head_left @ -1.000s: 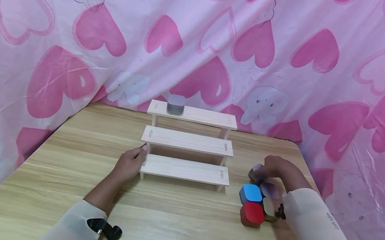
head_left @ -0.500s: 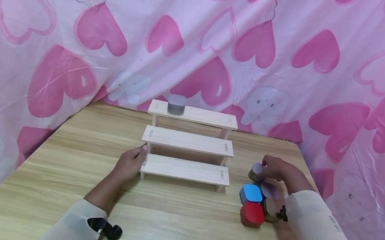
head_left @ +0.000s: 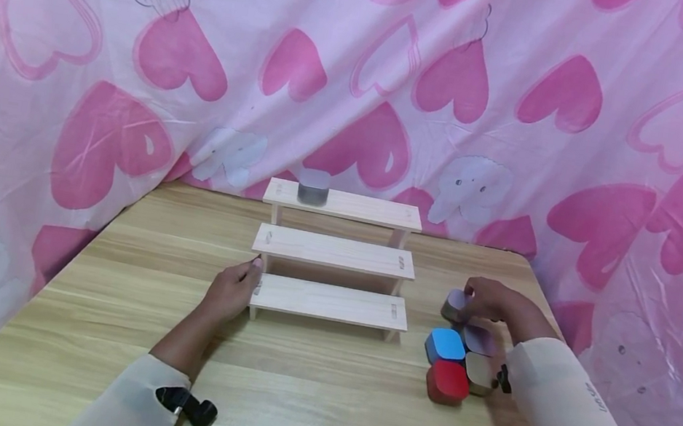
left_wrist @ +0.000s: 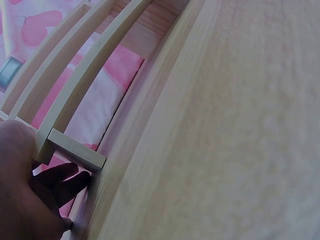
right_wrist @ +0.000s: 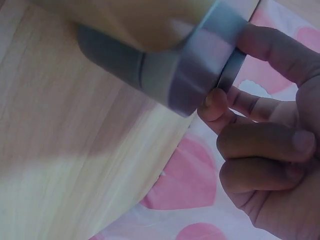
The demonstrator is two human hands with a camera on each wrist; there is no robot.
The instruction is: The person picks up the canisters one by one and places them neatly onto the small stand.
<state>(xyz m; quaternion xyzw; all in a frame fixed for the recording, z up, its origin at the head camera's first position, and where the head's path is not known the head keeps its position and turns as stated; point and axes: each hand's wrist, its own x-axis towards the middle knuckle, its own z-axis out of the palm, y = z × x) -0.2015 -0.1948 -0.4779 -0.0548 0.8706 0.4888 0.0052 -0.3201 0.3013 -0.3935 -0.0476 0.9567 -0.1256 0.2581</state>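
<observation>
A three-tier wooden display rack (head_left: 328, 301) stands mid-table. My left hand (head_left: 233, 290) grips its left end at the lowest tier; in the left wrist view the thumb lies over the board and the other fingers sit below, beside the short leg (left_wrist: 77, 150). To the right, my right hand (head_left: 490, 299) pinches a grey rounded-square block (head_left: 454, 305) between thumb and fingers, and the hand partly hides it. Close in front are a purple-grey block (head_left: 478, 339), a blue block (head_left: 445, 345), a beige block (head_left: 479, 373) and a red block (head_left: 447, 382).
Another grey block (head_left: 313, 187) sits near the left end of the rack's top tier. A pink heart-patterned cloth (head_left: 364, 62) hangs behind the wooden table (head_left: 313, 400) and along both sides.
My right hand has shifted very slightly, and more of the grey block in its fingers shows, standing more upright. The left hand and the rack stay as they were.
</observation>
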